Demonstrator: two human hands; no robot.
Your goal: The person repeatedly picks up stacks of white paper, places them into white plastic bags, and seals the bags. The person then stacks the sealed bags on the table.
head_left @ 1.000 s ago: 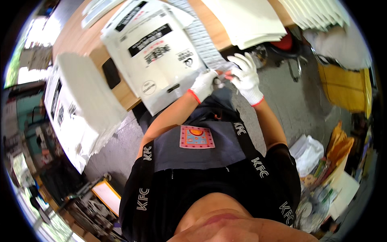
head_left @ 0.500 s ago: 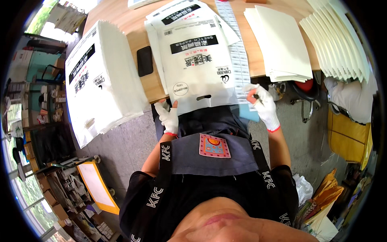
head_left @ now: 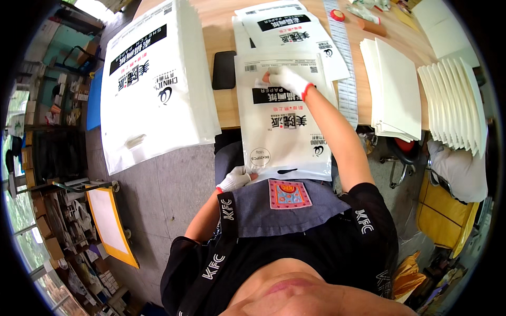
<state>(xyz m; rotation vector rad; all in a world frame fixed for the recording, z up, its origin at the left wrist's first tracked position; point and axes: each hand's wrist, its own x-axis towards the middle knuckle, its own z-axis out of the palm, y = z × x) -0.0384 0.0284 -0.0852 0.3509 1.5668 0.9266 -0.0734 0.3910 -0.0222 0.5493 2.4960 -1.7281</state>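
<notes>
A flat printed plastic paper bag point(head_left: 287, 139) lies before me. Its lower end, with a handle slot, hangs over the table's near edge toward my lap. My left hand point(head_left: 235, 179), in a white glove with bare fingertips, is closed on the bag's lower left corner, thumb on top. Over the bag's upper part lies my right hand point(head_left: 289, 81), gloved the same way. Its fingers are bent together above the black printed band; whatever is between them is too small to make out. Similar printed bags point(head_left: 295, 34) lie overlapping just beyond.
A thick stack of printed bags point(head_left: 153, 105) overhangs the table's left edge. Beside it lies a black phone point(head_left: 224, 70). A long gridded ruler point(head_left: 346, 97) runs along the right of the bags. Farther right are white paper stacks point(head_left: 392, 87) and fanned sheets point(head_left: 453, 102).
The bag has come nearer to my body. My right hand has moved from beside its lower right corner up onto its upper part. My left hand now grips the lower left corner. The view has shifted.
</notes>
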